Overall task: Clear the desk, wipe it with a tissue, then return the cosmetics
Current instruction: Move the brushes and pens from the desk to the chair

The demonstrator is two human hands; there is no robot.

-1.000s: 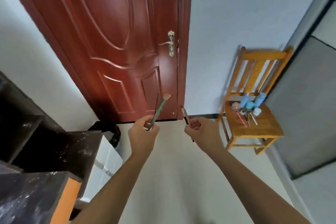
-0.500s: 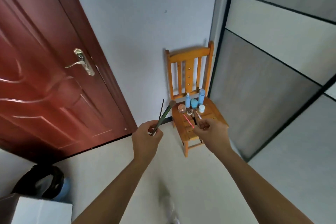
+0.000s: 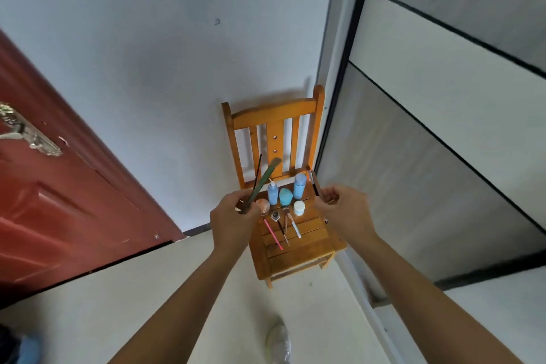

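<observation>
Since half a second ago we have swung right and stepped closer: the red door [image 3: 59, 201] has slid to the left edge and the wooden chair [image 3: 295, 257] now sits centred. Our left hand [image 3: 233, 220] grips a green-handled brush [image 3: 264, 180] and a thin black stick [image 3: 258, 170]. The other cosmetics [image 3: 285, 197] rest on the chair seat. Our right hand [image 3: 344, 211] pinches a dark slim pencil [image 3: 314, 183].

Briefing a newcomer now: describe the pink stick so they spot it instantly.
Find the orange wooden chair against the white wall. Several thin sticks lie on its seat, in front of the blue bottles. The pink stick is leftmost, longest, and the only bright pink one.
</observation>
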